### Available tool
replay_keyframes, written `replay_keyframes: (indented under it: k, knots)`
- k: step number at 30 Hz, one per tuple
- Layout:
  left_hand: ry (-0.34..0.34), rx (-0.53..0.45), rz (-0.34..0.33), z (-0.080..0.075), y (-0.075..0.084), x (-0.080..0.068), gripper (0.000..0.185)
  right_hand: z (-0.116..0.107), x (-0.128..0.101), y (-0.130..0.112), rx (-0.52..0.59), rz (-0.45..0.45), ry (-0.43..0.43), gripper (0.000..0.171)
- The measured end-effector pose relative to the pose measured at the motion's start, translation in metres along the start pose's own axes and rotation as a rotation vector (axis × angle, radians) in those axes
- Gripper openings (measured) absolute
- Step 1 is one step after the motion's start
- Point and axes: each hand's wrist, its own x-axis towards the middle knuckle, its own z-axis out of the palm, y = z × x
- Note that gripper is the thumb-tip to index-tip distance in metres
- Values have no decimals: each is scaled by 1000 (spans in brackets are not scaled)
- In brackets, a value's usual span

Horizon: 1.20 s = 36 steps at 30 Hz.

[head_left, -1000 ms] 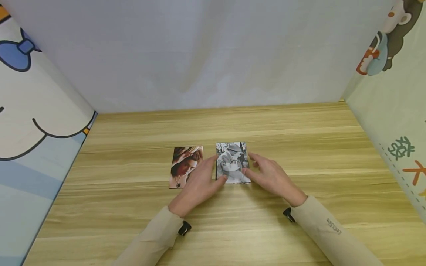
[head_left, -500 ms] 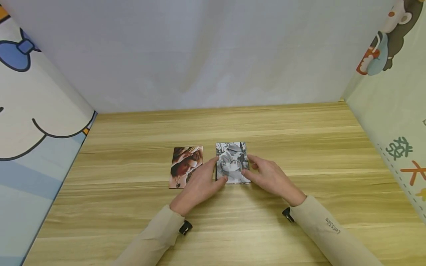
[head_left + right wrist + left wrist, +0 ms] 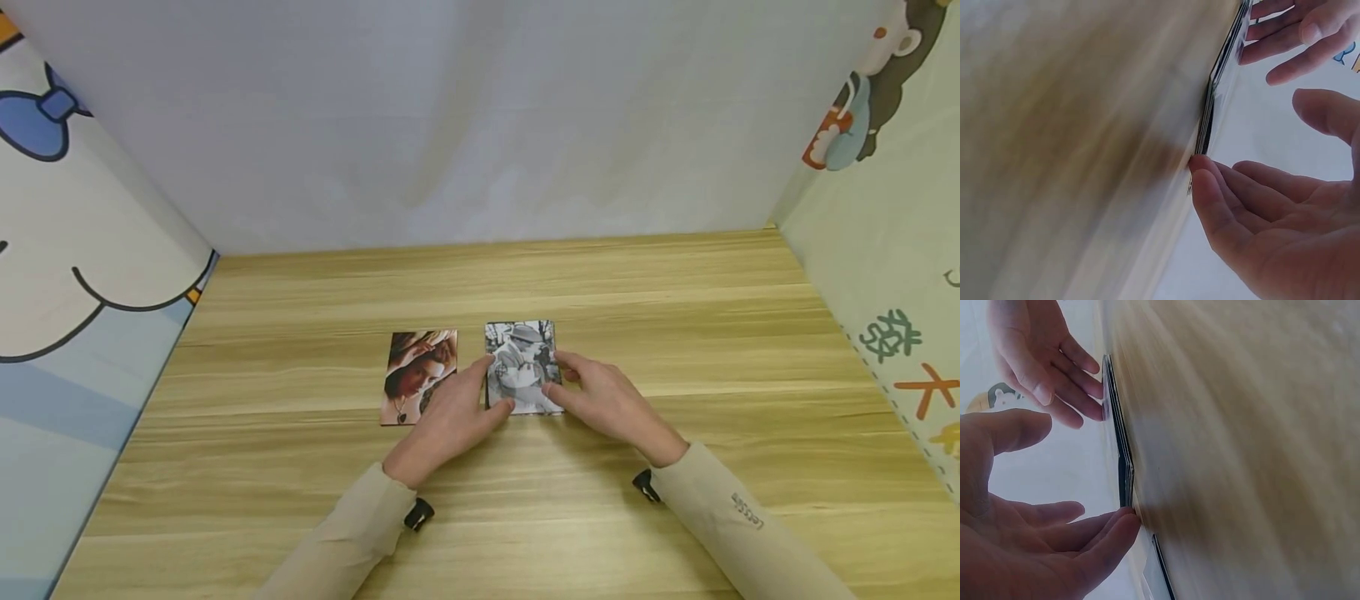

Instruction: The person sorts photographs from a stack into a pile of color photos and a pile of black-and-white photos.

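A thin stack of cards (image 3: pixel 522 375) lies flat on the wooden table, its top card bearing a black-and-white photo of a figure in a hat. At its left edge is my left hand (image 3: pixel 452 418), with fingertips touching the side of the stack in the left wrist view and the thumb raised apart. My right hand (image 3: pixel 611 402) touches the opposite edge with its fingertips (image 3: pixel 1200 169), its thumb likewise off the stack. Left of the stack lies a brown-toned portrait card (image 3: pixel 414 372), partly covered by my left hand. Several layered edges show in the stack (image 3: pixel 1121 434).
The wood-grain table (image 3: pixel 315 308) meets a pale back wall (image 3: pixel 480 125). Cartoon-printed panels stand at the left (image 3: pixel 97 333) and right (image 3: pixel 885 250). Black straps (image 3: pixel 418 514) show at the sleeve cuffs.
My right hand has shifted slightly left against the stack's right edge. The stack's top edge looks marginally shifted left. My left hand and the portrait card stay almost still.
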Motion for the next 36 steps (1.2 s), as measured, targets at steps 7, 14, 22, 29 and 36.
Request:
replay_keyframes:
  k: [7,14,22,29,36]
  knots:
    - [-6,-5,6,1,1,-2,75,0,-3,0,5,-15,22,61]
    - [25,-6,20,2,0,-4,72,0,-5,0,28,-18,36,59]
    - [159,-102,46,2,-2,-4,66,0,-7,1,120,-7,62,54]
    - [216,-241,50,5,-2,-2,65,0,-6,2,175,-11,103,53]
    - [273,-295,73,9,-1,-2,64,2,-6,6,201,-36,155,58]
